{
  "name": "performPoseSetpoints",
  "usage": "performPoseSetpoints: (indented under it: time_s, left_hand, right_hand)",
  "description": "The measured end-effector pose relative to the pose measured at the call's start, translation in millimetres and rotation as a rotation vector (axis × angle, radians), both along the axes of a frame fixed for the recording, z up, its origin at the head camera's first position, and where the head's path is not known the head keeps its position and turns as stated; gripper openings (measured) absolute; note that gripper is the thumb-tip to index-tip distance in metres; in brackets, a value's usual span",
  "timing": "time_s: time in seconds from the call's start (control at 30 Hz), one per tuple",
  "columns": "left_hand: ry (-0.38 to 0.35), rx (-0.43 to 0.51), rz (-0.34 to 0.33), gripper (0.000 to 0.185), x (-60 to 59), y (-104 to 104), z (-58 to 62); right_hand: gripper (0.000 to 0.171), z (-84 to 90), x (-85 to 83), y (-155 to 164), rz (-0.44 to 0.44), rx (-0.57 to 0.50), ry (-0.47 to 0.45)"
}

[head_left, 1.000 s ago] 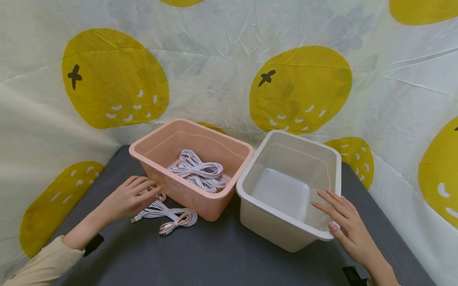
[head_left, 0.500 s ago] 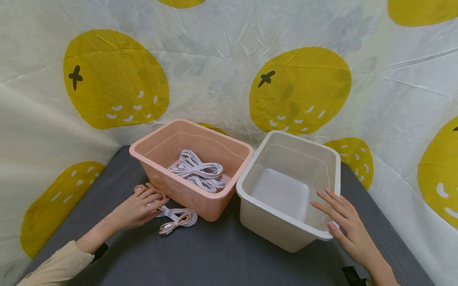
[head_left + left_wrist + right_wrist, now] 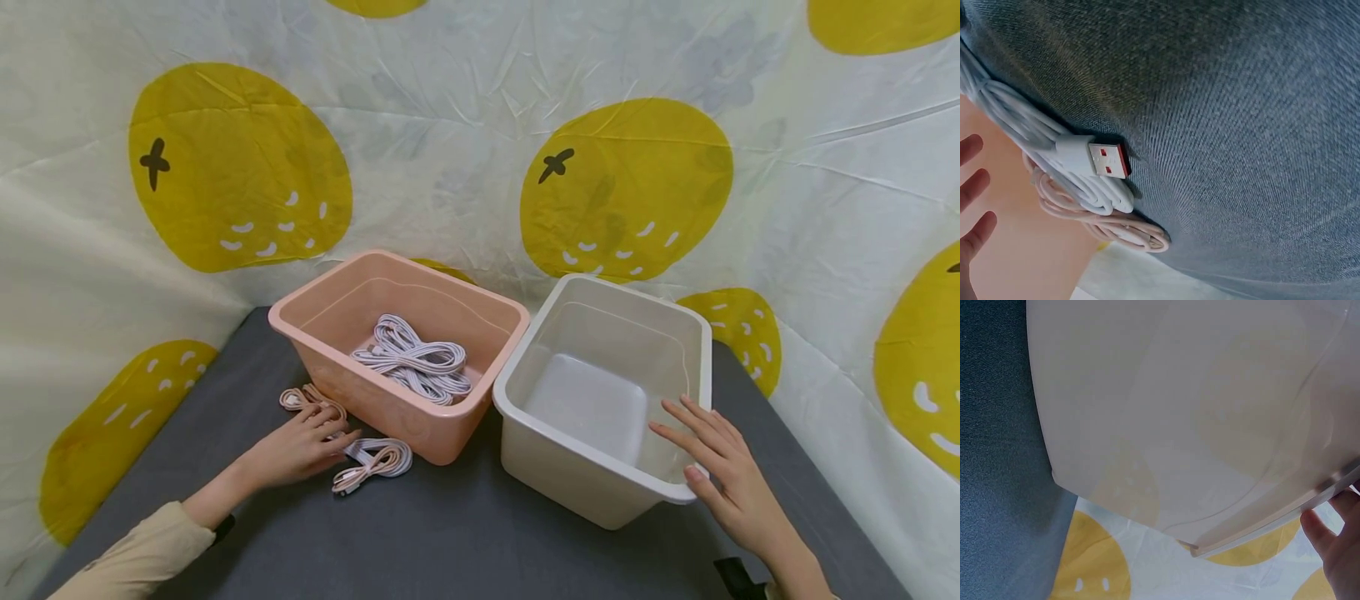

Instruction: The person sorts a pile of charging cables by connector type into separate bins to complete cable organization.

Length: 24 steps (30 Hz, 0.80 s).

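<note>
My left hand [image 3: 296,446] hovers over coiled charging cables on the table, in front of the pink bin. Its fingers are loosely bent and look apart from the cables in the left wrist view. Below it lies a white cable [image 3: 1016,119] with a USB plug [image 3: 1107,159] that is red inside. A pinkish cable [image 3: 292,399] lies behind the hand, and a pink-and-white coil [image 3: 378,465] to its right. My right hand [image 3: 731,483] rests at the rim of the beige bin [image 3: 577,492], fingers straight and spread, thumb [image 3: 1313,528] by the rim.
The pink bin [image 3: 375,400] holds several white cable bundles [image 3: 420,358] and stands left of the beige bin, their rims close together. A dark grey cloth covers the table [image 3: 450,542]. Behind hangs a white curtain [image 3: 435,158] with yellow fruit prints.
My left hand has come down and to the right over the cables, uncovering the pinkish coil behind it. The right hand and both bins have stayed in place.
</note>
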State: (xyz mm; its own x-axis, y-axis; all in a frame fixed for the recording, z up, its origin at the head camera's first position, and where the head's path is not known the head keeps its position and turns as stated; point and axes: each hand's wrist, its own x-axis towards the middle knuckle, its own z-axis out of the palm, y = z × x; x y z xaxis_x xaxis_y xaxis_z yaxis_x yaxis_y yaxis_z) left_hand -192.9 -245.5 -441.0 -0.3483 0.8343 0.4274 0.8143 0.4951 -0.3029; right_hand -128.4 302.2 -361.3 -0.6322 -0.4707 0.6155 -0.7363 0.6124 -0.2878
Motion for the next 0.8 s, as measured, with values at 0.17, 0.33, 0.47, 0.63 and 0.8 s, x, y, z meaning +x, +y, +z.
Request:
performPoseSetpoints:
  time_s: [0.17, 0.33, 0.47, 0.63, 0.8]
  left_hand:
    - [-0.022, -0.034, 0.023, 0.035, -1.9, 1, -4.6]
    - [-0.019, -0.066, 0.031, 0.037, -3.7, 1, -8.0]
    - [-0.015, -0.080, 0.029, 0.032, -5.9, 0, -11.5]
    - [0.004, -0.092, 0.022, 0.037, -8.2, 2, -14.7]
    - [0.009, -0.106, 0.020, 0.049, -9.1, 4, -16.4]
  right_hand:
    - [0.034, 0.4, 0.5, 0, -0.008, 0.005, 0.001]
    - [0.034, 0.2, 0.9, 0, -0.014, 0.006, -0.001]
    - [0.034, -0.4, 0.9, 0, -0.008, 0.001, 0.003]
    - [0.033, -0.8, 0.7, 0, -0.004, -0.005, 0.003]
    - [0.033, -1.4, 0.7, 0, -0.007, -0.005, 0.000]
